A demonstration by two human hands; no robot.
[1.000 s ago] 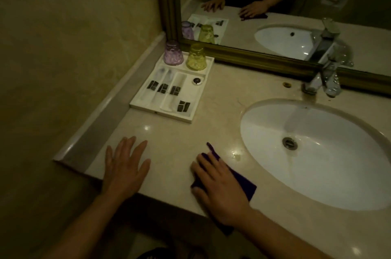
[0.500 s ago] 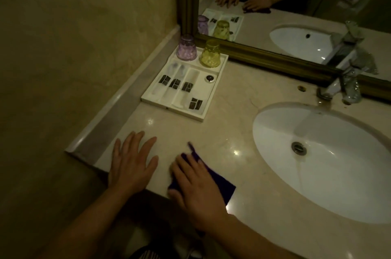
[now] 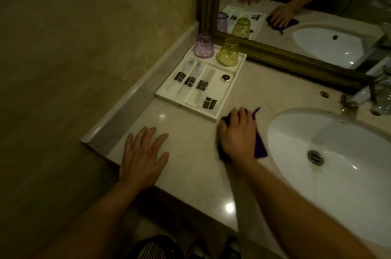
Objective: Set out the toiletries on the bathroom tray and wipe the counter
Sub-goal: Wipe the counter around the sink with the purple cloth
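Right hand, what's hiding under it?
A purple cloth lies under the right hand, pressed onto the counter. Its corners stick out past the fingers and beside the wrist; the hand covers its middle.

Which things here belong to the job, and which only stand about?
Job: right hand, purple cloth, counter, white tray, packaged toiletries, purple cup, yellow cup.
Standing about: left hand resting on the counter, sink, mirror.

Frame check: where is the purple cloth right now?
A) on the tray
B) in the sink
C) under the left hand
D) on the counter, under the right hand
D: the right hand presses the purple cloth onto the counter, between the tray and the sink. The left hand lies flat on bare counter.
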